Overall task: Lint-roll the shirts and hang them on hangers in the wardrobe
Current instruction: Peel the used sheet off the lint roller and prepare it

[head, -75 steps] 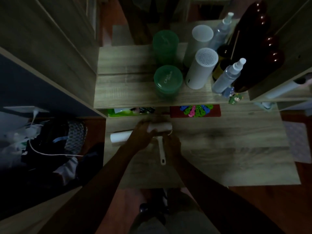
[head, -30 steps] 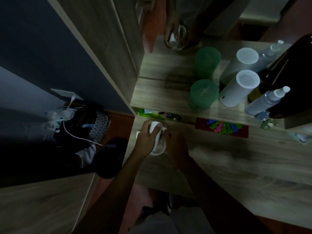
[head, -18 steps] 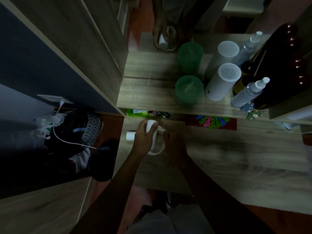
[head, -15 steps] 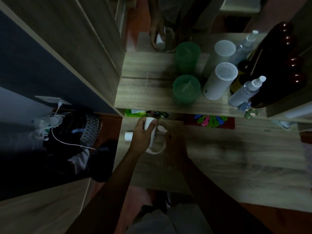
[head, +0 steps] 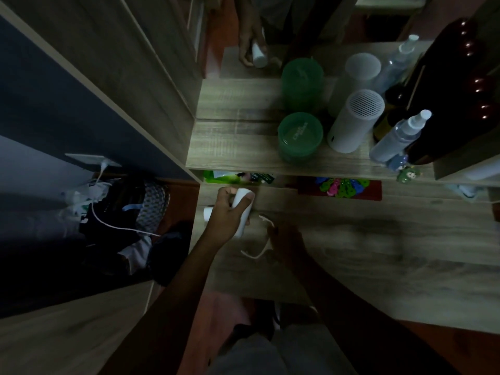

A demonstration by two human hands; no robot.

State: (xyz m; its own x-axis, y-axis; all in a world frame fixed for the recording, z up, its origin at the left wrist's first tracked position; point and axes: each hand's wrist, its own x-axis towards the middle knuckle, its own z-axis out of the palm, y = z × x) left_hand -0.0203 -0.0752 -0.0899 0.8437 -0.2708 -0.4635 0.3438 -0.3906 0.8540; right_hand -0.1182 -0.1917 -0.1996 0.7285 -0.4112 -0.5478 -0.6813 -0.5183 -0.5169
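**Peeling the lint roller at a wood-grain desk**

The left hand is wrapped around the white cylindrical lint roller, held just above the matte wood-grain desk. The right hand pinches a thin, curling white strip beside the roll. On the shelf above stand a lidded green plastic tub, contents unseen, a ribbed-top white cylinder and a clear spray bottle.

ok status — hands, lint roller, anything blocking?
Left hand closed around lint roller above the wooden desk. Right hand pinches a thin white strip beside it. No shirt or hanger visible. Nothing blocking.
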